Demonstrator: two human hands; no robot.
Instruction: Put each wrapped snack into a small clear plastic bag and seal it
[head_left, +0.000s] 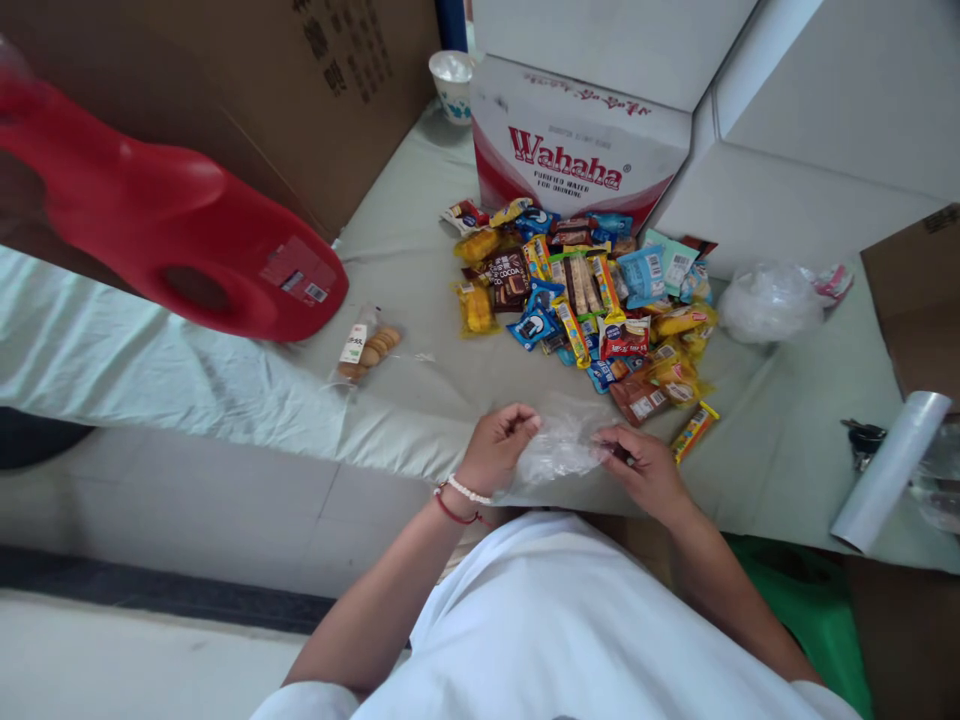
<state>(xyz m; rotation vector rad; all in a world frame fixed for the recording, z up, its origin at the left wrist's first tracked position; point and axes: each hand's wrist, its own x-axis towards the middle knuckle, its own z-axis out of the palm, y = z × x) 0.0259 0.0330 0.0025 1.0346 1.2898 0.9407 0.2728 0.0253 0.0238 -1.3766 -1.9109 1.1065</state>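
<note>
Between my two hands, at the front edge of the cloth-covered table, a clear plastic bag (561,440) is stretched out, thin and crumpled. My left hand (501,440) pinches its left side, thumb against fingers. On its right side my right hand (637,465) is closed on the bag as well. Just beyond the bag lies a heap of wrapped snacks (574,305) in blue, yellow, brown and red packaging. One yellow snack bar (694,431) rests beside my right hand. To the left, apart from the heap, is a clear packet of round biscuits (365,348) with a white label.
A big red jug (172,220) stands at the left before a brown carton (247,80). Behind the snacks are a Wahaha water box (577,150) and a paper cup (453,88). Rightward lie bunched clear plastic (772,303), a plastic roll (891,470) and keys (864,437). A green stool (810,610) sits below.
</note>
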